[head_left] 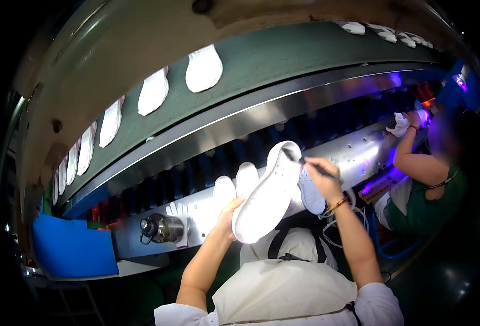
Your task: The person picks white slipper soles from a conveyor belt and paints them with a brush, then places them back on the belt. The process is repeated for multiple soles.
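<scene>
My left hand (228,218) grips a white shoe sole (267,201) along its left edge, near the lower end. The sole is tilted in front of me, its hollow side and raised rim facing up. My right hand (324,176) is closed around a slim dark brush (302,161), whose tip reaches inside the rim at the sole's upper end. Just below the right hand another pale sole (311,191) with small dots lies partly hidden. Behind the held sole, two rounded white pieces (224,188) stick up side by side at the bench.
A metal bench (199,214) carries a bottle with a black lid (161,228) and a white glove (181,214). Beyond, a green conveyor belt (251,60) bears several white shoe pieces (203,69). White cable (332,231) hangs at right, near a co-worker (427,182) handling a white piece under purple light.
</scene>
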Demonstrator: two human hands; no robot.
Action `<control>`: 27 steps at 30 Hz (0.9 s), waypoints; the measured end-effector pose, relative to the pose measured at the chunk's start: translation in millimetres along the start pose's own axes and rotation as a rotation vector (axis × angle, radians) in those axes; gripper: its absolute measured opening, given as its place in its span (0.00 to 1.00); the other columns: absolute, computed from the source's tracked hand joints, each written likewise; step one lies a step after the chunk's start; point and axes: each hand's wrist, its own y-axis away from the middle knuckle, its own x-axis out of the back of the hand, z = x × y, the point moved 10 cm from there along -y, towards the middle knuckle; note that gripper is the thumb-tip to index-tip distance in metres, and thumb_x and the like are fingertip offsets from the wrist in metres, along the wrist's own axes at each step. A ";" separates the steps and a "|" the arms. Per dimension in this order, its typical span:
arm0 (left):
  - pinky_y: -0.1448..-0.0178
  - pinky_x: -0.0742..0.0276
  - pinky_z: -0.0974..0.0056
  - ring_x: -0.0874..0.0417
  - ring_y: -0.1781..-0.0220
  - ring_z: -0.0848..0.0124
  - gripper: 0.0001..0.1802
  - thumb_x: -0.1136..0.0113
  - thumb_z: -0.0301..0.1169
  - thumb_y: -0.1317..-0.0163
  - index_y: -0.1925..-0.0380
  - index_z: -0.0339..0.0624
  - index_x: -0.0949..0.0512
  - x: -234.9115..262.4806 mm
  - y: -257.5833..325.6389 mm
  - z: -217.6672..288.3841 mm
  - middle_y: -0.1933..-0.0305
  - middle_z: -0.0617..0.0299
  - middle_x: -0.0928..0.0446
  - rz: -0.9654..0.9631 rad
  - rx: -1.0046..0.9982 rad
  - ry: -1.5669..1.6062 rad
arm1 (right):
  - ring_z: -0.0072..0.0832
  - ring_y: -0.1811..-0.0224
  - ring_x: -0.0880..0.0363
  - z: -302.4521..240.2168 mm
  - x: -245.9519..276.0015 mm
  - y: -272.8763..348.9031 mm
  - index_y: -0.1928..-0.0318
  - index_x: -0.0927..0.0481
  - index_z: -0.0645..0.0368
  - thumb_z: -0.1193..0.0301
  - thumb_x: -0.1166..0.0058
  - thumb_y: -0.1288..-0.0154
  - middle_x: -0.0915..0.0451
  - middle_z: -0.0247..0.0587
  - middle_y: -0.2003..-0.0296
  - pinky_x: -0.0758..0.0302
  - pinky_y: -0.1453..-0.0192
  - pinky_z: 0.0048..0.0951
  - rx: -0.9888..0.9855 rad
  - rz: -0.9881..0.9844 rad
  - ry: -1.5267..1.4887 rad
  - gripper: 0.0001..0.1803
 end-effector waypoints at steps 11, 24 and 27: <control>0.50 0.30 0.63 0.25 0.55 0.63 0.24 0.59 0.40 0.42 0.50 0.32 0.37 -15.4 -10.7 28.3 0.54 0.50 0.29 -0.085 0.029 -0.332 | 0.19 0.85 0.30 -18.3 -16.3 71.0 0.69 0.24 0.68 0.79 0.51 0.52 0.24 0.58 0.68 0.32 0.80 0.15 -0.378 -0.495 -0.647 0.08; 0.36 0.57 0.47 0.49 0.36 0.60 0.43 0.68 0.59 0.46 0.42 0.34 0.55 -164.2 -176.1 136.7 0.37 0.48 0.52 -0.067 -0.462 0.357 | 0.23 0.80 0.32 74.3 54.5 81.7 0.65 0.27 0.64 0.76 0.55 0.44 0.25 0.51 0.64 0.33 0.75 0.20 -0.485 0.155 -0.977 0.07; 0.43 0.40 0.55 0.33 0.47 0.61 0.34 0.61 0.50 0.43 0.45 0.35 0.45 -164.2 -161.2 80.4 0.49 0.51 0.34 -0.260 -0.291 -0.233 | 0.22 0.80 0.32 87.6 63.2 85.0 0.64 0.28 0.64 0.75 0.55 0.44 0.25 0.45 0.69 0.34 0.75 0.20 -0.541 0.204 -0.972 0.07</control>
